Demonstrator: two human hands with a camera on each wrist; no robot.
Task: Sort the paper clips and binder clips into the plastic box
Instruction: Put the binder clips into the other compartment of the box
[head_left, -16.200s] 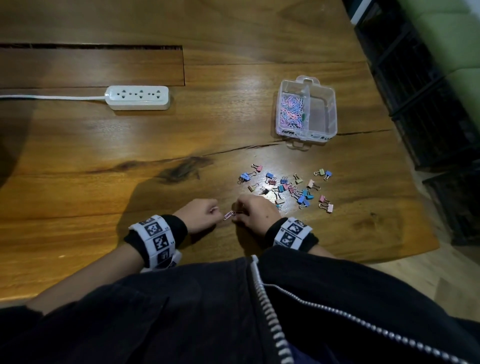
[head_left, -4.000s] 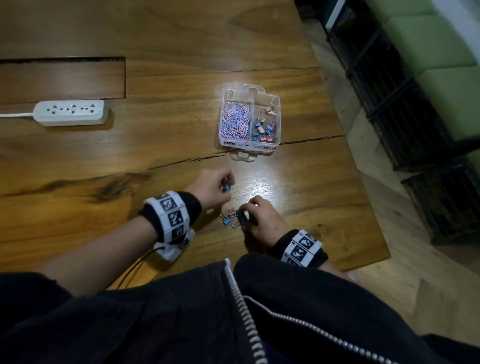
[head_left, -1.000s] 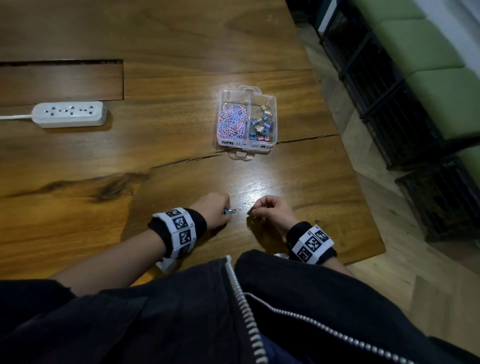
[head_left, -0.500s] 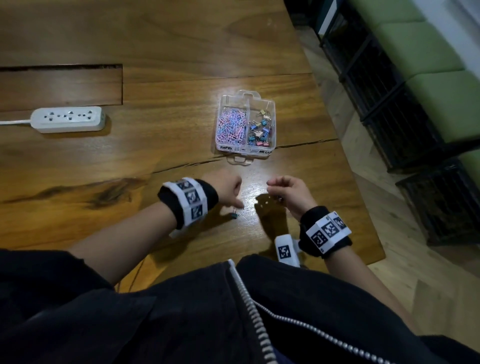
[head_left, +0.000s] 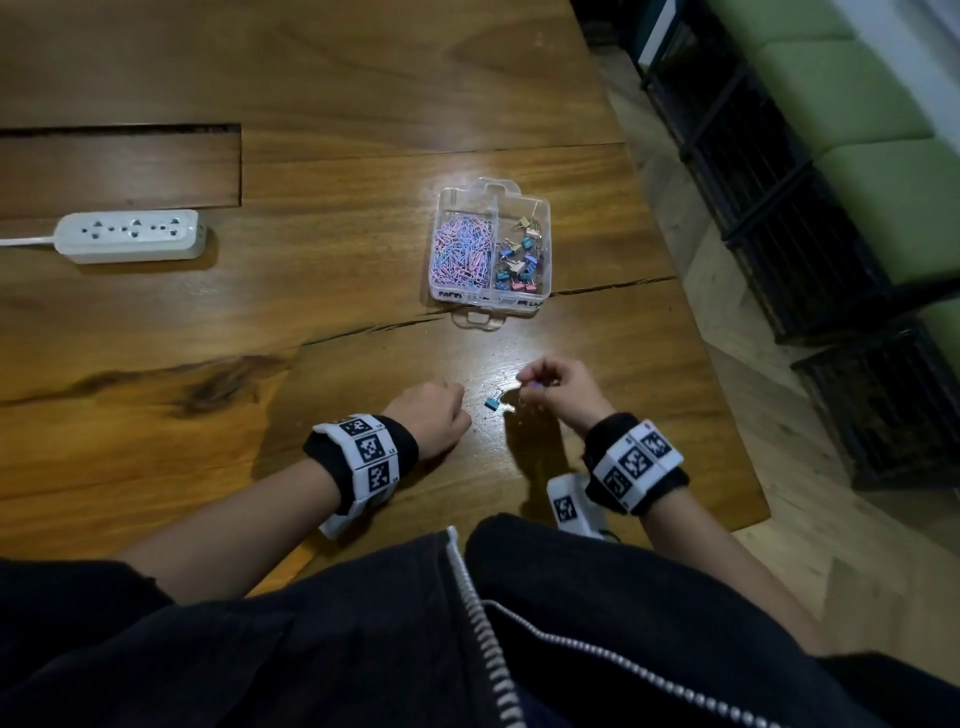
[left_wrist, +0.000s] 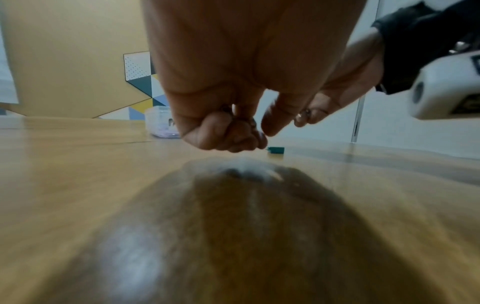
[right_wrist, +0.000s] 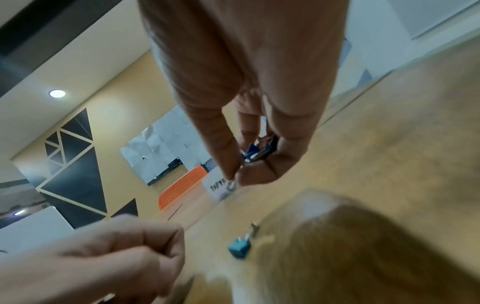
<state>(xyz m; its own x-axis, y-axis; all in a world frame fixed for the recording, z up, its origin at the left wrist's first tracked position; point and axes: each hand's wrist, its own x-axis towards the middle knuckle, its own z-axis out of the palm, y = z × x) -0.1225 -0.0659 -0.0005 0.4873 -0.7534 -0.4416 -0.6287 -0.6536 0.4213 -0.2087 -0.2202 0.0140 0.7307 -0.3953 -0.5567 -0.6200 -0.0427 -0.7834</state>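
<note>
A clear plastic box (head_left: 491, 300) stands on the wooden table (head_left: 311, 291), with pink and blue paper clips in its left compartment and coloured binder clips in its right. My right hand (head_left: 530, 382) hovers just above the table in front of the box. It pinches a blue binder clip (right_wrist: 250, 153) by its wire handle. My left hand (head_left: 457, 400) rests beside it with its fingers curled, and bits of metal wire show between them (left_wrist: 246, 135). One loose blue binder clip (head_left: 491, 404) lies on the table between the two hands.
A white power strip (head_left: 130, 235) with its cord lies at the far left. The table's right edge (head_left: 727, 415) drops to the floor, where black wire crates (head_left: 779, 208) and green cushions stand. A crack runs across the wood near the box.
The pile of binder clips has gone from the table into the box's right compartment. Over the last half second my left hand drew back, baring one blue clip on the table.
</note>
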